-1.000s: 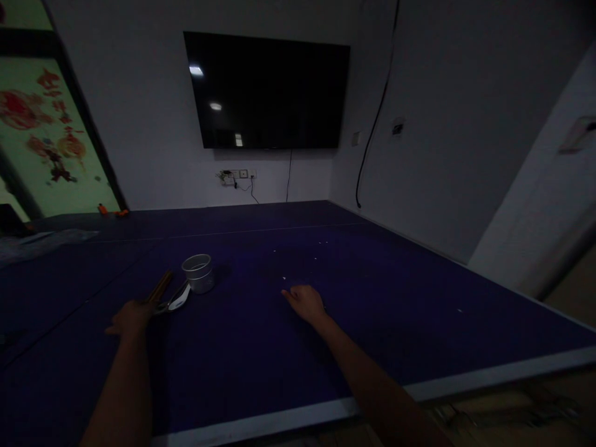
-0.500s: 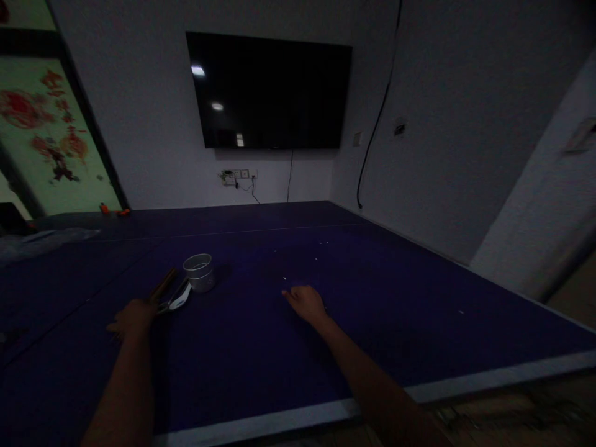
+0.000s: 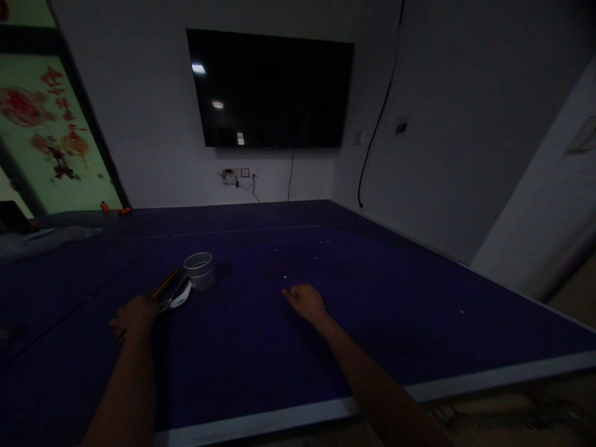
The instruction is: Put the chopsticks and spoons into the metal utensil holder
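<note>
My left hand (image 3: 135, 315) is low over the blue table at the left, its fingers closed around brown chopsticks (image 3: 165, 284) that stick out beyond both sides of the hand. Just right of it lie a white spoon (image 3: 181, 297) and a thin metal utensil (image 3: 176, 290) whose kind is hard to make out in the dim light. A silvery cup (image 3: 200, 273) stands upright behind them. My right hand (image 3: 305, 301) rests near the table's middle, fingers curled in and thumb pointing left; nothing shows in it.
Small white bits (image 3: 285, 277) are scattered on the blue tabletop (image 3: 261, 354). Crumpled clear plastic (image 3: 60, 236) lies at the far left, with small orange items (image 3: 123, 212) by the wall. A black cable (image 3: 372, 149) hangs at the right, and a television (image 3: 274, 93) is on the wall.
My left hand shifts very slightly to the right and upward with the chopsticks. The right hand, cup and white spoon stay where they were.
</note>
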Tool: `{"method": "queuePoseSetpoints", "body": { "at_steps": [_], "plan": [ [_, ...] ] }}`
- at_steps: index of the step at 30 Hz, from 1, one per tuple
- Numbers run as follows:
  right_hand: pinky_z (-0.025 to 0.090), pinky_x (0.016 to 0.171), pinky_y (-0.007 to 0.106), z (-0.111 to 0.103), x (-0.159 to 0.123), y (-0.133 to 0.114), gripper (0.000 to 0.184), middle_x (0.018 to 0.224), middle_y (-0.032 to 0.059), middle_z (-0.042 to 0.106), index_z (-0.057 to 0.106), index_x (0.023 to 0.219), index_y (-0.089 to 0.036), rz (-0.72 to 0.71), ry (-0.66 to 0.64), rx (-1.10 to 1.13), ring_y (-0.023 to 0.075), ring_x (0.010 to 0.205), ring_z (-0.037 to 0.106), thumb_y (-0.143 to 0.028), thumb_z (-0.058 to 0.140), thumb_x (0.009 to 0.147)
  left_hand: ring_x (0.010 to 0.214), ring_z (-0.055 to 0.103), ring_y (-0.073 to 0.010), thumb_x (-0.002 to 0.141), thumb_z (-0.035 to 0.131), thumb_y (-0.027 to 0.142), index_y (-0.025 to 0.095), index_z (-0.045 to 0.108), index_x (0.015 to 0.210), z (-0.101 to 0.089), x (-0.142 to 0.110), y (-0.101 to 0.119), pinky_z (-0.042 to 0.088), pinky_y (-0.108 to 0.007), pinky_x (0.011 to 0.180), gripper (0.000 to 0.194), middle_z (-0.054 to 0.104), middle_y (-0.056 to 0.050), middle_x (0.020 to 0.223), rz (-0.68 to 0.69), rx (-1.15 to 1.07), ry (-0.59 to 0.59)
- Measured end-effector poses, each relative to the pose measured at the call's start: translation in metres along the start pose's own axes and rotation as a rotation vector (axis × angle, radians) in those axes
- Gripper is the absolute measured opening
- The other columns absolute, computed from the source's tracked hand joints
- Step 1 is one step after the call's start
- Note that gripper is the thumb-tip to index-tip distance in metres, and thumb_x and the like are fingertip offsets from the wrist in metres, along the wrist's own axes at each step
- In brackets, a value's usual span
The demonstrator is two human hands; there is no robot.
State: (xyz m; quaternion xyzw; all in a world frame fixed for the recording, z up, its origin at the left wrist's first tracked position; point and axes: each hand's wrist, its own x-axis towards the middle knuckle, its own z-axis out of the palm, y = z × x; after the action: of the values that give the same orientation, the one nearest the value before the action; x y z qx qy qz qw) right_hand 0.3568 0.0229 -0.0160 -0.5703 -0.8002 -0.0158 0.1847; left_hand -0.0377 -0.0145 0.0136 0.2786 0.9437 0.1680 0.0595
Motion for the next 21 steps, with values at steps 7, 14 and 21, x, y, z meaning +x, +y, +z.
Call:
{"method": "queuePoseSetpoints", "body": {
  "at_steps": [7, 14, 21],
  "plan": [
    [0.022, 0.050, 0.025, -0.0016, 0.0002, -0.0009, 0.044, 0.067, 0.0029, 0.063, 0.059, 0.065, -0.018, 0.005, -0.022, 0.008, 0.0119, 0.060, 0.054, -0.047, 0.037, 0.089, 0.103, 0.049, -0.0445, 0.064, 0.056, 0.030, 0.010, 0.062, 0.079, -0.0002, 0.0013, 0.0004, 0.036, -0.058, 0.075, 0.026, 0.060, -0.025, 0.103, 0.027, -0.037, 0.022],
    [0.022, 0.050, 0.024, -0.0014, 0.0005, -0.0013, 0.046, 0.064, 0.0021, 0.061, 0.059, 0.063, -0.018, 0.010, -0.016, 0.012, 0.0112, 0.059, 0.052, -0.048, 0.036, 0.089, 0.107, 0.047, -0.0430, 0.067, 0.054, 0.034, 0.011, 0.060, 0.081, 0.0041, 0.0043, -0.0003, 0.034, -0.057, 0.080, 0.027, 0.057, -0.024, 0.108, 0.017, -0.058, -0.018],
    [0.020, 0.049, 0.023, 0.0008, 0.0007, 0.0000, 0.045, 0.062, 0.0012, 0.060, 0.058, 0.063, -0.018, -0.002, -0.004, 0.006, 0.0101, 0.055, 0.048, -0.047, 0.036, 0.089, 0.107, 0.046, -0.0442, 0.063, 0.058, 0.029, 0.010, 0.061, 0.081, 0.0031, 0.0041, 0.0008, 0.034, -0.055, 0.080, 0.026, 0.057, -0.025, 0.107, 0.017, -0.053, -0.025]
  ]
}}
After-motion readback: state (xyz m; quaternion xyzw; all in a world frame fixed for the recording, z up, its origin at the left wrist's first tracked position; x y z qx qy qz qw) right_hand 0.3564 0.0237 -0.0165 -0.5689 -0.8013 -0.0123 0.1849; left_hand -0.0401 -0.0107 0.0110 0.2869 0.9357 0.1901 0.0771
